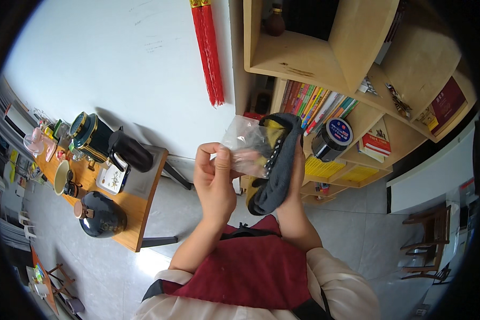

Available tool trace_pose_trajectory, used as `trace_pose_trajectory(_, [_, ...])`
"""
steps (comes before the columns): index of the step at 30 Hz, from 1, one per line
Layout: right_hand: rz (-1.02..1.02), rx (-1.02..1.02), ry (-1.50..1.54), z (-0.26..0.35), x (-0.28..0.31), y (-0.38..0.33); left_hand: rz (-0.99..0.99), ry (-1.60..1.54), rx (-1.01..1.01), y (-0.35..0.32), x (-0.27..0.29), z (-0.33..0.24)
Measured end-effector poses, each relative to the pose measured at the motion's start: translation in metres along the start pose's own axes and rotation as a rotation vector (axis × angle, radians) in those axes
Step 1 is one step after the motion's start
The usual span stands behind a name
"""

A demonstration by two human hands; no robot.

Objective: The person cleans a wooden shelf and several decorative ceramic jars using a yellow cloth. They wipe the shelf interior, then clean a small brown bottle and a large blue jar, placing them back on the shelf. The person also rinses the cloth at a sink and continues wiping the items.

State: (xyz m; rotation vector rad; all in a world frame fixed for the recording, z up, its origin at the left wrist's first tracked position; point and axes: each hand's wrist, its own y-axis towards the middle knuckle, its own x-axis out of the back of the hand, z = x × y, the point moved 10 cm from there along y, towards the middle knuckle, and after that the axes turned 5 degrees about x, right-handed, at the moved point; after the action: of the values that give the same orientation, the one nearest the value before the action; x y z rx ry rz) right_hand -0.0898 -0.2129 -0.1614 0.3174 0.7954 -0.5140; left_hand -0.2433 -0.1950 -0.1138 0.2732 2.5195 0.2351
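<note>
Above one dark-red cloth apron (250, 272), the left hand (216, 184) pinches one clear, crinkled plastic bag (241, 137) between thumb and fingers. Against the right hand's (297, 181) palm rests one soft, folded grey fabric bundle (284, 170); I cannot tell how closed those partly hidden fingers are.

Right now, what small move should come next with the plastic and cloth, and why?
Perhaps ease the plastic slightly leftward with the left hand, the right hand steadying the cloth: the left pinches the plastic's edge, while its other end reaches the cloth, where I can't tell if it is tucked in.
</note>
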Motion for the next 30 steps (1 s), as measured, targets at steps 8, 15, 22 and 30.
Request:
trace_pose_trajectory(8, [0.169,-0.017,0.110,0.005,0.002,-0.016,0.066,-0.026,-0.022,-0.002,0.003,-0.016])
trace_pose_trajectory(15, [0.205,-0.091,0.162,0.001,0.001,-0.023,-0.041,0.025,-0.050,-0.012,-0.001,-0.025])
trace_pose_trajectory(22, [0.110,-0.012,0.095,0.008,0.010,-0.029,-0.066,0.093,-0.103,-0.017,0.001,-0.032])
trace_pose_trajectory(30, [0.194,0.030,-0.055,0.021,-0.006,-0.038,-0.031,0.097,-0.133,-0.019,0.001,-0.036])
